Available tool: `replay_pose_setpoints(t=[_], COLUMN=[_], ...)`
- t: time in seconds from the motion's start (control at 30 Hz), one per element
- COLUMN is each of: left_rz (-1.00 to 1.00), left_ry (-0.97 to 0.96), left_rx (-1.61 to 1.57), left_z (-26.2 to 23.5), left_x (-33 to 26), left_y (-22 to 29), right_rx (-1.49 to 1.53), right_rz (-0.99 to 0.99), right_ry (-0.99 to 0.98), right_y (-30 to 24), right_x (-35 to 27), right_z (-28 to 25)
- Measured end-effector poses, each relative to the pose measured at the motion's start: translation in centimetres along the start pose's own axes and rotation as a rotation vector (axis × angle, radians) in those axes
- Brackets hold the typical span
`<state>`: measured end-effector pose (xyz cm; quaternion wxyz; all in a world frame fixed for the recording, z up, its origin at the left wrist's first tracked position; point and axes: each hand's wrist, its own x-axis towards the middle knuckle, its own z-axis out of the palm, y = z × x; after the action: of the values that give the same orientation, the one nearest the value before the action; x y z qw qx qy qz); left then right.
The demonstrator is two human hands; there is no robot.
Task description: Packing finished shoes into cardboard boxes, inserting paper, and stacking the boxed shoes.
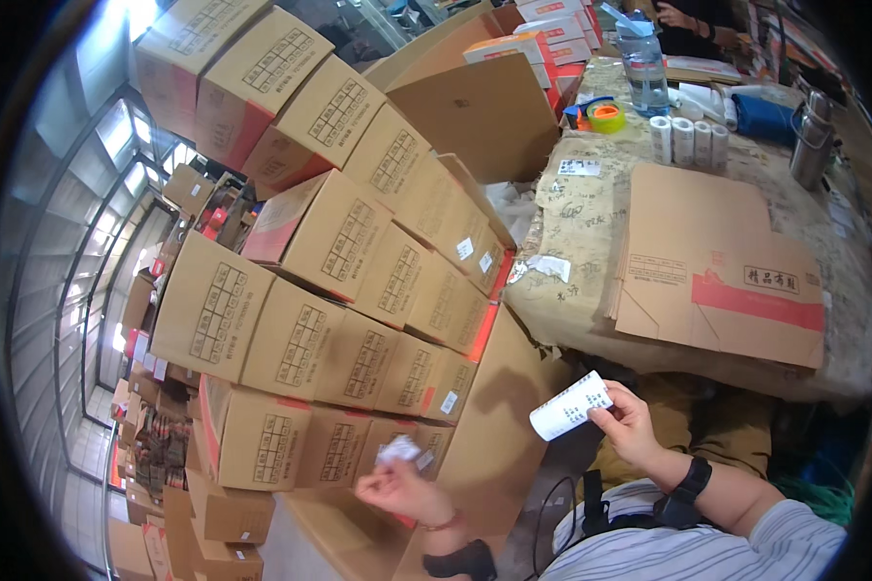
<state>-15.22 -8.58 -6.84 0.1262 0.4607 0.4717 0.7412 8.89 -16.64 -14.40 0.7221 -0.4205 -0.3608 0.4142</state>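
Observation:
In my right hand (pixel 632 426) is a roll of white printed labels (pixel 570 405), gripped at its right end between thumb and fingers. My left hand (pixel 407 492) pinches a small white label (pixel 398 450), slightly blurred, in front of the lowest row of stacked cartons. Next to that hand stands a brown carton (pixel 345 447) with a printed grid on its side. A white label (pixel 449 402) is stuck on a carton one row up. Two more labels (pixel 466 249) show on a higher carton.
At the right, a worn table (pixel 576 300) bears flat cardboard sheets (pixel 688 228), several label rolls (pixel 681 141), tape (pixel 607 117), a water bottle (pixel 644 73) and a metal flask (pixel 812 145). An open carton (pixel 480 111) stands behind. Another person's hand (pixel 676 16) is at the far top right.

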Motion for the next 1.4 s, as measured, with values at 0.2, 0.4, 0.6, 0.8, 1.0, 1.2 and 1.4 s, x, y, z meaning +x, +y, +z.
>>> replay_pose_setpoints(t=[0.2,0.4,0.6,0.8,1.0,1.2,1.4], left_rz=[-0.251,-0.479,-0.015,-0.074,-0.329,-0.266,0.479], left_ry=[-0.045,-0.051,-1.074,-1.173,-1.118,-0.935,-0.785], left_rx=[0.075,0.031,0.193,0.130,-0.002,0.044,0.276], left_z=[-4.3,-0.9,1.6,5.4,4.9,4.4,4.1], left_x=[3.5,2.1,-2.7,-5.3,-5.7,-6.6,-6.7], left_y=[-0.7,3.6,3.7,4.7,3.7,3.7,5.1], right_rx=[0.036,0.030,-0.075,-0.309,-0.368,-0.379,-0.180], right_rz=[0.060,0.069,-0.040,-0.233,-0.381,-0.370,-0.114], right_ry=[-0.029,-0.020,-0.060,-0.094,-0.176,-0.189,-0.066], right_y=[0.2,-0.2,-1.7,-2.9,-2.9,-2.5,-1.4], right_x=[-0.3,-0.4,-0.1,-0.1,0.0,0.0,-0.3], right_z=[0.3,0.4,1.3,0.6,0.0,0.3,1.1])
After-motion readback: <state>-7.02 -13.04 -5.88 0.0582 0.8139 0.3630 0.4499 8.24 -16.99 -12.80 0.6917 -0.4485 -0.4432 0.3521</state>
